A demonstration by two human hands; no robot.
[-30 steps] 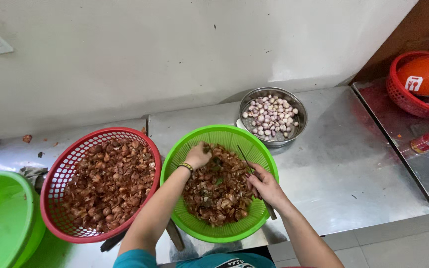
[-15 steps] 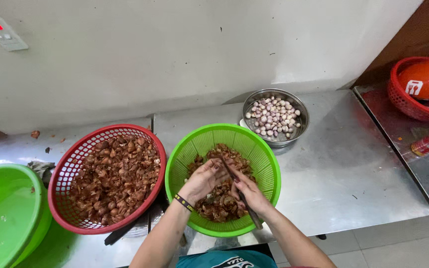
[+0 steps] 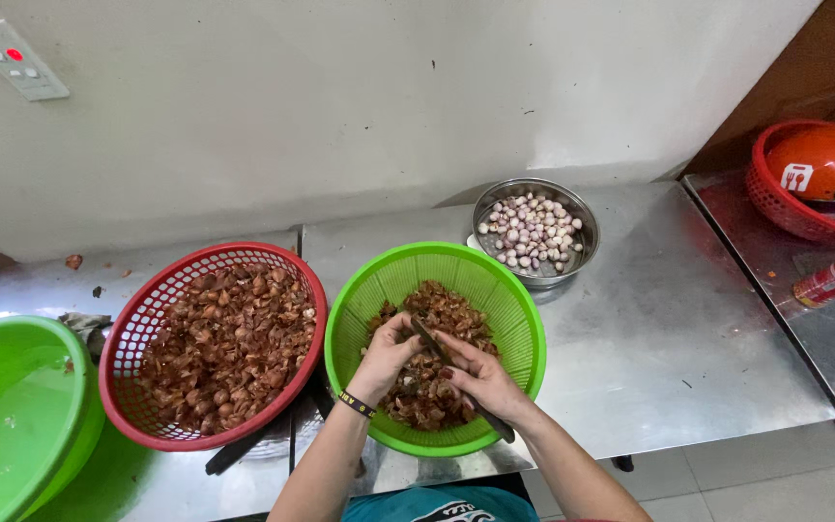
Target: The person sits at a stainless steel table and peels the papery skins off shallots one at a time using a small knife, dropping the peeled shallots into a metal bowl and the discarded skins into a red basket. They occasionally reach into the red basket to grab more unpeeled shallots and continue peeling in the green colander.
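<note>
Glossy plastic green colander (image 3: 509, 300); brushed steel counter (image 3: 669, 329), probably.

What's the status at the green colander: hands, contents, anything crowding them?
Left hand pinching a small piece. Right hand gripping a knife. Both over brown skins in the green colander. Red basket touching its left rim.

A round green basket (image 3: 495, 290) of brown shallot skins (image 3: 437, 309) sits on the steel counter.

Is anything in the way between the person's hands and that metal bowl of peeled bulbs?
Nothing visible blocks it. The left hand and right hand sit inside the green basket; only its far rim lies between them and the steel bowl, which stands just behind it.
</note>
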